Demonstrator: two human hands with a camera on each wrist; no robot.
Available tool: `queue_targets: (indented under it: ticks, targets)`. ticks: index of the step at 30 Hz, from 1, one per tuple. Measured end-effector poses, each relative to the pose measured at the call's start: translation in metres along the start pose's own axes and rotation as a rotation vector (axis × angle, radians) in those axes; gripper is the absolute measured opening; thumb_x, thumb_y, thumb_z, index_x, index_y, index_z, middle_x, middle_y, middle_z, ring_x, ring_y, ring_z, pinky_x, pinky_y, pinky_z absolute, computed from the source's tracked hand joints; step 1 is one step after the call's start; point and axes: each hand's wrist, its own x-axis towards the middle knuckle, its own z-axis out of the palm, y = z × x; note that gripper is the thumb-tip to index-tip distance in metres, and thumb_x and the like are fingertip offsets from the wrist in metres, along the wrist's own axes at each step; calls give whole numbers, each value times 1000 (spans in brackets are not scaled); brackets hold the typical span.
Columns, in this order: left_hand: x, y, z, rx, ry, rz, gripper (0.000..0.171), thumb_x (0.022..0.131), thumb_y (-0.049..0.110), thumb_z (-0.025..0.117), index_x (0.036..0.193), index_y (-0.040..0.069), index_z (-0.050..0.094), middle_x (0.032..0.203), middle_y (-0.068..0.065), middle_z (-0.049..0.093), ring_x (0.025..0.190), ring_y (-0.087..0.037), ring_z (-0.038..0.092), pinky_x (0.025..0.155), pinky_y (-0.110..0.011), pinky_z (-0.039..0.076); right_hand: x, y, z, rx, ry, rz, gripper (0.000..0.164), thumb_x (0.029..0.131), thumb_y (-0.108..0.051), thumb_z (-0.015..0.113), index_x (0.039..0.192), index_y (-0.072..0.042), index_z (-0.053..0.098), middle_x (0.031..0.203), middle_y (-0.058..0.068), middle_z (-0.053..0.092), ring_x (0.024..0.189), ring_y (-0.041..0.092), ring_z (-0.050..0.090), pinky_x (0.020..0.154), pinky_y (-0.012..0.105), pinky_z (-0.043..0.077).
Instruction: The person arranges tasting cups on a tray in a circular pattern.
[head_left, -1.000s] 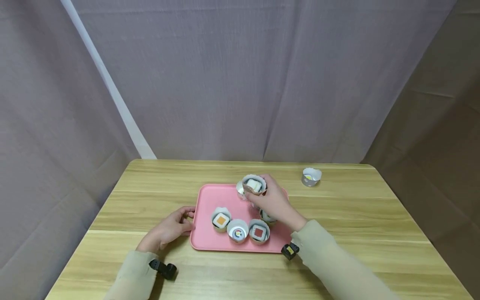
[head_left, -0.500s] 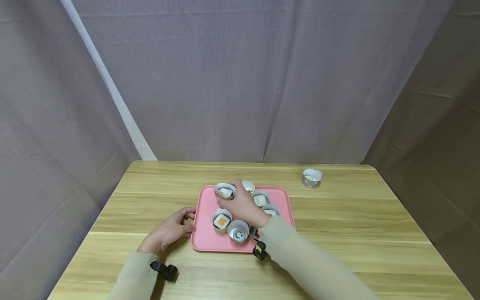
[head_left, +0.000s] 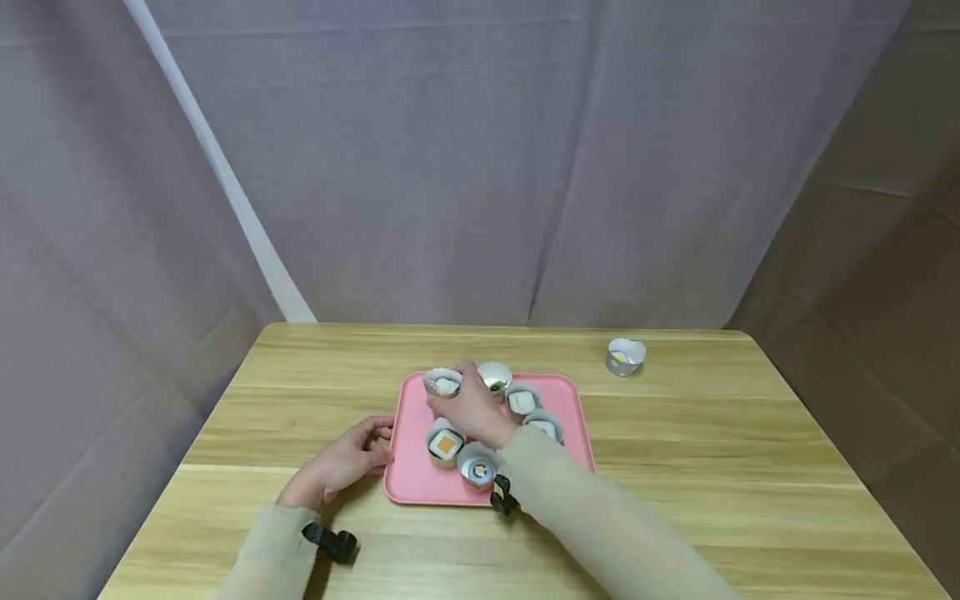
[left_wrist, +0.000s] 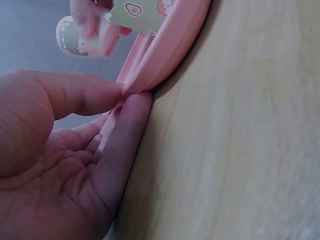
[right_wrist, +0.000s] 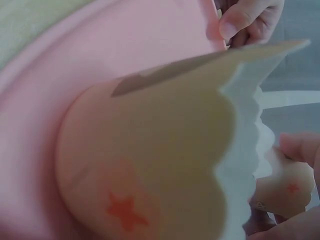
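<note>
My right hand [head_left: 476,412] grips a paper baking cup [head_left: 442,383] with a white sushi-like piece in it, at the back left corner of the pink tray [head_left: 405,479]. In the left wrist view this cup [left_wrist: 67,37] shows a printed side and tilts, with fingers round it. My left hand [head_left: 341,462] pinches the tray's left rim between thumb [left_wrist: 95,95] and forefinger. Close by the right hand stand a cup with an orange-centred piece [head_left: 446,445], a cup with a round blue-edged piece [head_left: 478,467] and a white cup [head_left: 495,379] at the back.
Two cups with white pieces, one nearer the back [head_left: 523,402] and one in front of it [head_left: 545,422], stand on the tray's right side. The right sleeve [head_left: 585,508] covers the tray's front right part. Another cup [head_left: 626,358] stands on the wooden table [head_left: 720,467] at the back right.
My right hand has carried the cup leftward from the tray's back middle to its back left corner, and lowered it. The left hand keeps its place on the rim.
</note>
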Motion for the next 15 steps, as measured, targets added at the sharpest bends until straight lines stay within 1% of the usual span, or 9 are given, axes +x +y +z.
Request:
queue_targets:
  ticks: [4,11,15]
  targets:
    - [0,-1,0,9,0,-2,53,89,-6,57,139,4,44,120,-17,46,93,-24,49,80,-37,54,0,1,3,-5,-9,15,58,84,-27,74,126,-3,43,114,11,54,99,22,56,89,39,47]
    - [2,-1,0,2,16,-10,52,89,-7,56,139,4,45,119,-16,47,92,-24,51,79,-36,54,-2,3,8,-67,-19,66,73,83,-34,74,137,-1,38,126,17,52,109,28,53,93,43,46]
    - [2,-1,0,4,13,-9,52,88,-7,56,139,4,46,118,-16,48,93,-24,51,79,-37,54,-4,4,11,-100,4,61,70,83,-34,74,134,1,41,124,18,52,109,29,53,92,43,46]
